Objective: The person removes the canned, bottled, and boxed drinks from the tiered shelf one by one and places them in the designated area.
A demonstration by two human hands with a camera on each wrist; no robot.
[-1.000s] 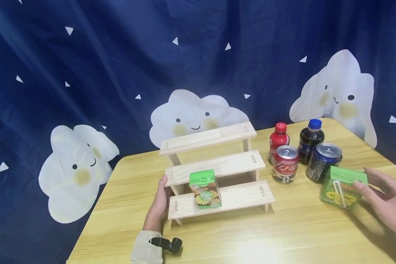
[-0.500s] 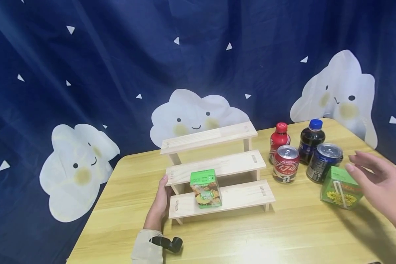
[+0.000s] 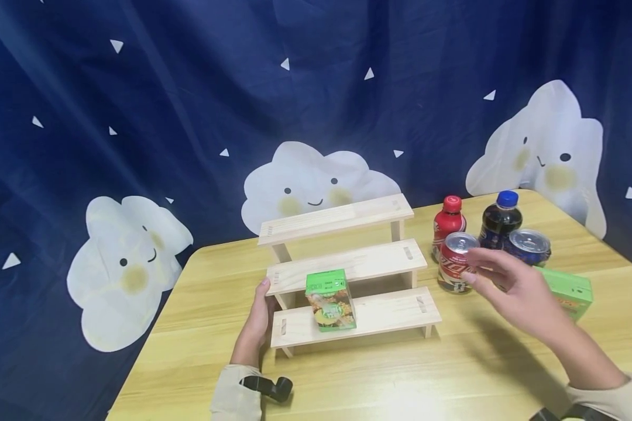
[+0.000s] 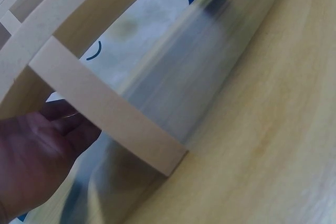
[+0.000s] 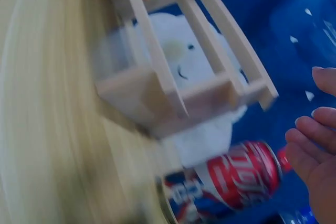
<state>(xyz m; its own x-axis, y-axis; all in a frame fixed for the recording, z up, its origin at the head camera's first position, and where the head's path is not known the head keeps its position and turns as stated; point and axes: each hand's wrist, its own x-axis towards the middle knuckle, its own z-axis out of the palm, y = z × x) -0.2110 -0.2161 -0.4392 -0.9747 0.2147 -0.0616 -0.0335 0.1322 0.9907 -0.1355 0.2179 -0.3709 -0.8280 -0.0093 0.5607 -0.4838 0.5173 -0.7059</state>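
A three-tier wooden display shelf (image 3: 384,260) stands on the table. My left hand (image 3: 254,321) holds its left side, with the thumb at the end of the middle tier; in the left wrist view the fingers (image 4: 79,129) go behind a wooden side leg (image 4: 110,108). On the bottom tier sits a green drink carton (image 3: 330,301). My right hand (image 3: 526,298) hovers with fingers parted beside a red soda can (image 3: 453,266), holding nothing. It partly covers a dark blue can (image 3: 529,245) and a second green carton (image 3: 569,289). The right wrist view shows the red can (image 5: 231,182) near the fingertips.
Behind the red can stand a red-capped bottle (image 3: 449,222) and a dark bottle with a blue cap (image 3: 501,219). A blue curtain (image 3: 316,88) with white clouds hangs behind the wooden table (image 3: 358,380).
My right hand has let go of the green carton on the right and moved left to the red can. The carton stays on the table. My left hand keeps its place at the shelf.
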